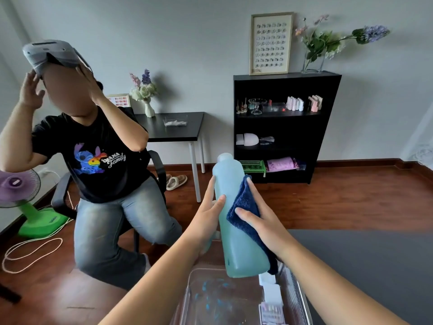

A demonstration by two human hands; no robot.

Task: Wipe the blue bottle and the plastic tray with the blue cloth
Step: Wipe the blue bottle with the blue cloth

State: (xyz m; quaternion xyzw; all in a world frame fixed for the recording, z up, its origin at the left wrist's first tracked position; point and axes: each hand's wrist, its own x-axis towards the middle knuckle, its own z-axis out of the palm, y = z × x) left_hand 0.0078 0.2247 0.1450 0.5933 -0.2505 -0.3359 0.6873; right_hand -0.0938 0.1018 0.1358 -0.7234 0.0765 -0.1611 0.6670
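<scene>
A tall pale blue bottle (234,221) is held up in front of me, tilted with its cap away from me, above the clear plastic tray (194,299). My left hand (207,219) grips the bottle's left side. Against the bottle's right side my right hand (262,221) presses a folded dark blue cloth (246,202). The cloth runs down along the bottle to near its base. The tray sits low at the bottom of the view and holds small blue pieces and white packets.
A dark grey table surface (363,266) lies under my right arm. A seated person (100,160) with a headset is close on the left. A green-based fan (25,207), a white cord on the floor, a black side table (173,127) and a black shelf (283,127) stand behind.
</scene>
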